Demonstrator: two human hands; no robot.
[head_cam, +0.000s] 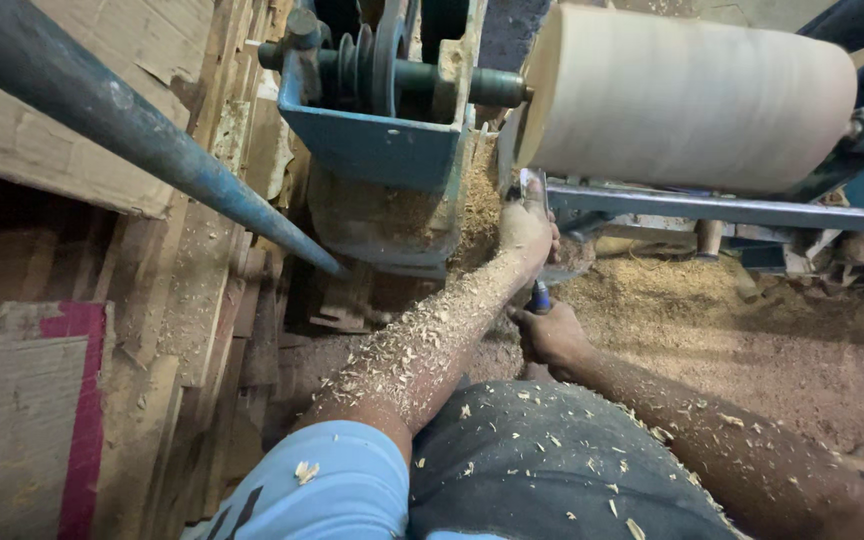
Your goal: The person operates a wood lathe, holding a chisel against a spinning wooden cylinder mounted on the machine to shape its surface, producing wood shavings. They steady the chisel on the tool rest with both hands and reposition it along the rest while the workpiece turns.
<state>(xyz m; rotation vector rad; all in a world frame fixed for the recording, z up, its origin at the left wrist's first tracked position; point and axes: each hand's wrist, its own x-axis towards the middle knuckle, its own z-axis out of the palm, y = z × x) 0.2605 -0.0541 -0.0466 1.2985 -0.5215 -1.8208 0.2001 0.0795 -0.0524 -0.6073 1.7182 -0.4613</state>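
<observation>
Left to right: blue metal pipe (142, 140) slants down from upper left toward the blue lathe headstock (377, 130), cardboard (22, 400) at far left. Left hand (524, 225), forearm covered in wood shavings, fingers wrapped over the front of a turning chisel (532, 200) by the rail (732, 210); right hand (552, 335) grips its blue handle end below. Chisel's long axis runs near vertical in frame, tip pointing up toward the left end of the pale wood cylinder (692, 95), which lies horizontally on the lathe above sawdust (752, 340).

Chisel (539, 296) blade hidden behind left hand (525, 228)
</observation>
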